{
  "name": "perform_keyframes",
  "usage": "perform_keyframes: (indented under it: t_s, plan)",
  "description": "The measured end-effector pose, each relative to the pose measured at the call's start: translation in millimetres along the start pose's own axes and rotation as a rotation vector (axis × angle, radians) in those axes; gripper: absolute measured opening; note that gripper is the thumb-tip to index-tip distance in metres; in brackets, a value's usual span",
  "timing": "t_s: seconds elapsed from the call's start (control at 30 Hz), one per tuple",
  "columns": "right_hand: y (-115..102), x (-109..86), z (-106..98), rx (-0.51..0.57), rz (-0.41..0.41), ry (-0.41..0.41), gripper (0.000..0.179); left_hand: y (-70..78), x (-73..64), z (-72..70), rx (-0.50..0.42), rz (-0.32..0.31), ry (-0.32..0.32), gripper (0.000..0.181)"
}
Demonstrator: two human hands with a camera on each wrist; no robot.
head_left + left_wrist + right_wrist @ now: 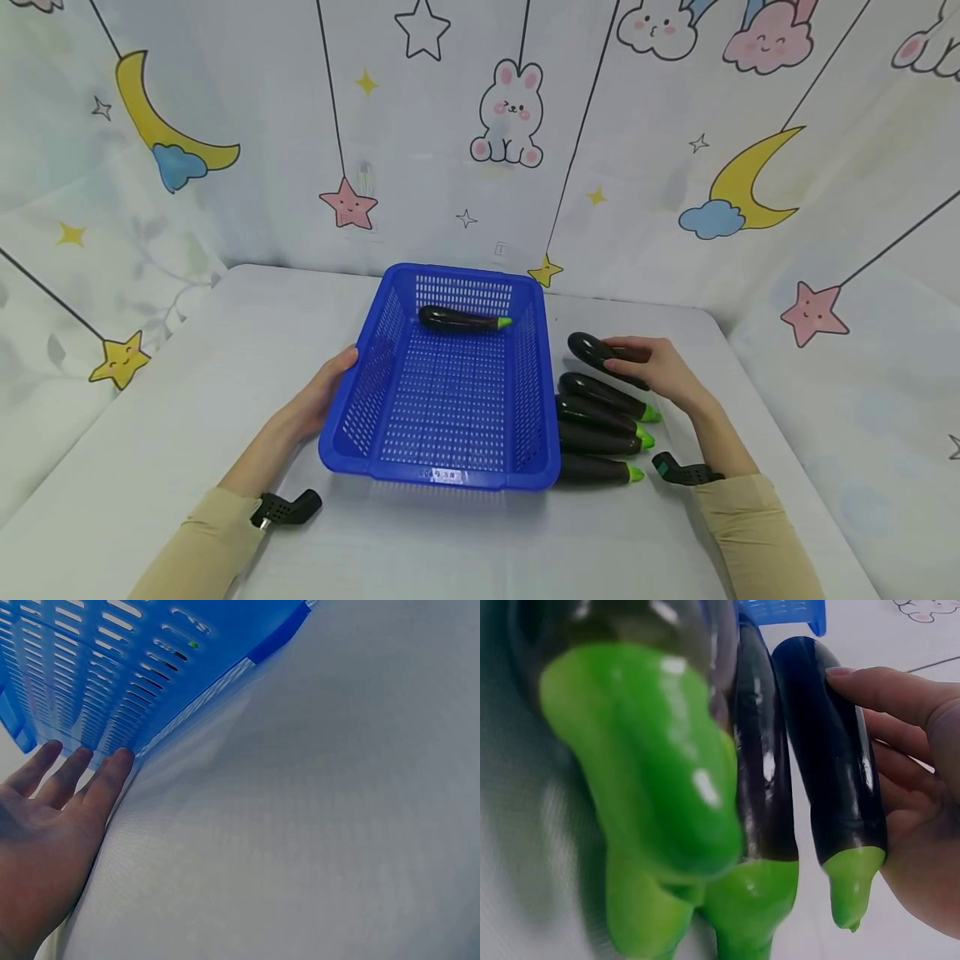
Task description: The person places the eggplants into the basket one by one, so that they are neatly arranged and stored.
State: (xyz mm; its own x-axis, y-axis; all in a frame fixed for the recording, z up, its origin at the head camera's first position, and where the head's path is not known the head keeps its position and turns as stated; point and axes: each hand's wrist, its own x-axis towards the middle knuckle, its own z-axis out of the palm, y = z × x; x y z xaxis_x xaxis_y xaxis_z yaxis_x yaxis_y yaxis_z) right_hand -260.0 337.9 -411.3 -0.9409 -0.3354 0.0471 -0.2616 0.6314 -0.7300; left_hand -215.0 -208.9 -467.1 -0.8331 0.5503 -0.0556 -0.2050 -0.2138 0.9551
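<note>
A blue plastic basket (450,477) with slotted walls stands in the middle of the table. One dark eggplant (457,320) with a green stem lies across its far end. My left hand (318,402) is at the basket's left side, its fairly straight fingers touching the slotted wall in the left wrist view. To the right of the basket, my right hand (658,367) grips another eggplant (829,757) between thumb and fingers. That eggplant's green stem end (851,881) shows below the palm in the right wrist view, while the head view hides it behind the hand.
Several more eggplants (603,394) lie in a row along the basket's right side, stems pointing right. The basket's rim overlaps some of their ends in the head view. Behind the white table (480,550) hangs a cloth backdrop (435,167) with stars, moons and rabbits.
</note>
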Motion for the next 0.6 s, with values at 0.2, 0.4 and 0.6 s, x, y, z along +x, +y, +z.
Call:
perform_keyframes:
  t_s: [0.2, 0.4, 0.6]
  plan:
    - [-7.1, -1.5, -0.2, 0.008, -0.018, -0.010, 0.046, -0.5, -0.8, 0.2, 0.018, 0.012, -0.002, 0.073]
    - [-14.6, -1.3, 0.8, 0.029, -0.048, -0.014, 0.045, -1.8, -0.3, -1.2, 0.014, 0.012, -0.009, 0.071]
    - [-27.8, -2.9, 1.3, 0.055, -0.084, -0.029, 0.045, -0.8, -0.3, -0.3, 0.023, 0.012, -0.006, 0.073]
